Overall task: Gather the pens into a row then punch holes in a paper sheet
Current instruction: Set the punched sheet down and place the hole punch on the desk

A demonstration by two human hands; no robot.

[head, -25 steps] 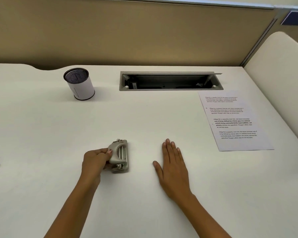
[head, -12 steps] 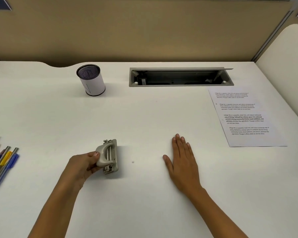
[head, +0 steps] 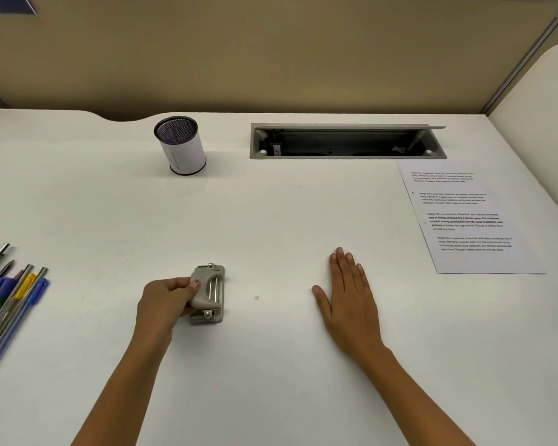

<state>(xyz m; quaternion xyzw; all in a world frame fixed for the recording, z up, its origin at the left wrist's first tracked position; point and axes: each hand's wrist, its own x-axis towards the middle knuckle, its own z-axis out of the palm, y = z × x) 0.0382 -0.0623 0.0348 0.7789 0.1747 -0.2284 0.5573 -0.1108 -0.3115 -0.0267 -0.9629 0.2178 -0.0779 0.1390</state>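
Observation:
A grey metal hole punch [head: 210,292] stands on the white desk, and my left hand [head: 165,302] grips its left side. My right hand [head: 350,297] lies flat on the desk to the right, palm down, fingers together, holding nothing. Several pens [head: 12,294] lie side by side in a row at the far left edge, tips pointing away. A printed paper sheet [head: 464,217] lies flat at the right, apart from both hands. A tiny paper chip [head: 256,297] sits between the punch and my right hand.
A mesh pen cup [head: 181,146] with a white label stands at the back left. An open cable tray slot [head: 347,141] is set into the desk at the back. A tan partition wall runs behind the desk; a cream panel rises at the right.
The view has swung left, bringing the row of pens into sight. My left hand has slid the hole punch slightly left, uncovering a small paper chip. My right hand stays flat.

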